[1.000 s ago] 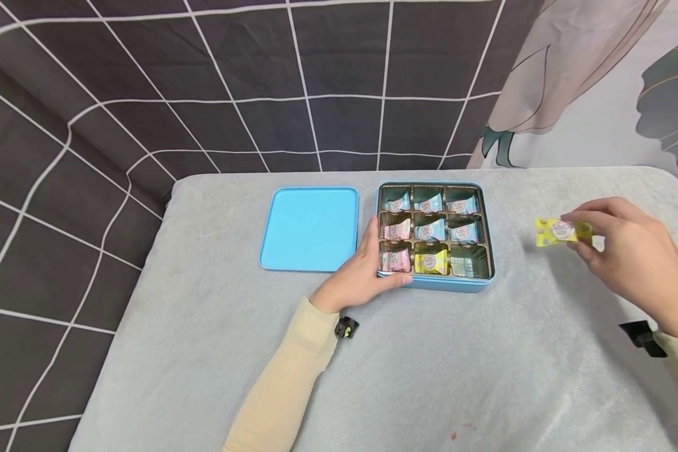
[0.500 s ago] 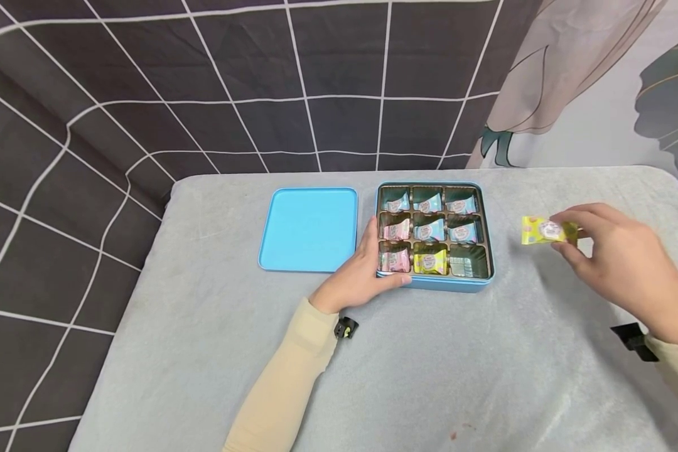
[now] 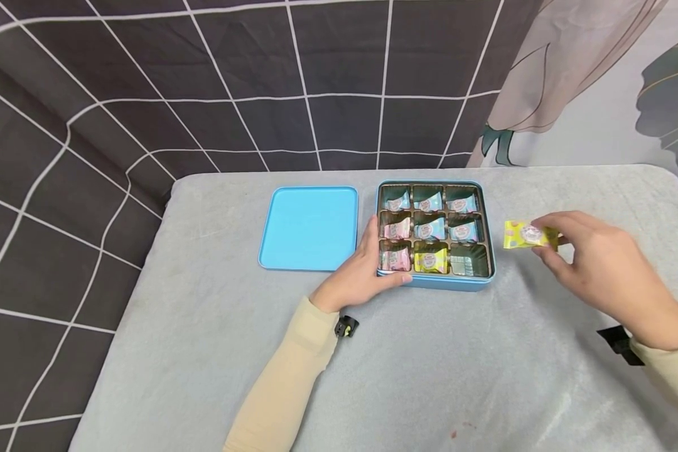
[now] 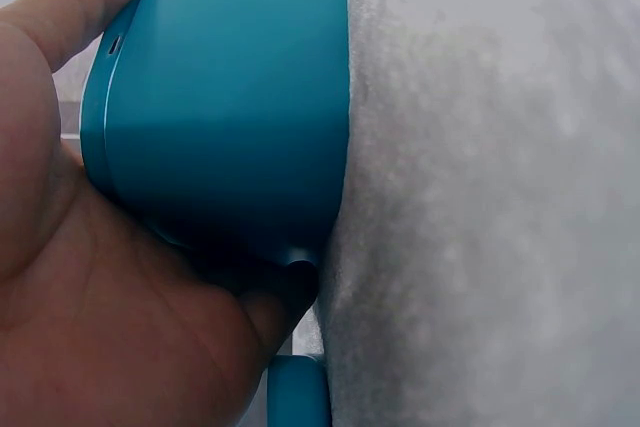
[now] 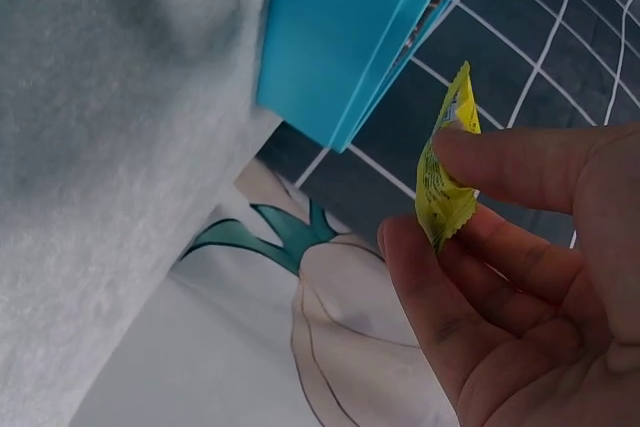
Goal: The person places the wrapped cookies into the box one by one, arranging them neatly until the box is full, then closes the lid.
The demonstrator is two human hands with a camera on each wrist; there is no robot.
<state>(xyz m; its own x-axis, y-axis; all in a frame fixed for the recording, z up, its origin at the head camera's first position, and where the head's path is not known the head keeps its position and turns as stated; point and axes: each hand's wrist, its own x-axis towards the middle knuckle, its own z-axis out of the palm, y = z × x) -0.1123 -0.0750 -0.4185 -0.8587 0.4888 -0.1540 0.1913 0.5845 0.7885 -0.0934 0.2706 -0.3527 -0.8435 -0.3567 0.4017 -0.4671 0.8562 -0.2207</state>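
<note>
A blue tin box (image 3: 452, 284) stands uncovered, its dark insert split into compartments with wrapped candies. Blue-wrapped candies fill the back row and part of the middle one; two pink ones lie at the left. One yellow candy (image 3: 431, 262) sits in the front middle compartment, and the front right one holds no candy. My left hand (image 3: 355, 276) grips the tin's front left corner, thumb along the front rim and fingers against the left side. Right of the tin, my right hand (image 3: 610, 270) pinches a yellow wrapped candy (image 5: 447, 172) between thumb and fingers, above the cloth.
The blue lid (image 3: 309, 229) lies flat on the grey cloth-covered table (image 3: 203, 351), just left of the tin. Behind the table hang a dark checked curtain (image 3: 344, 69) and a pale patterned fabric (image 3: 593, 125).
My right hand has moved left with the yellow candy, bringing it closer to the tin's right side. The left hand, tin and lid stay where they were.
</note>
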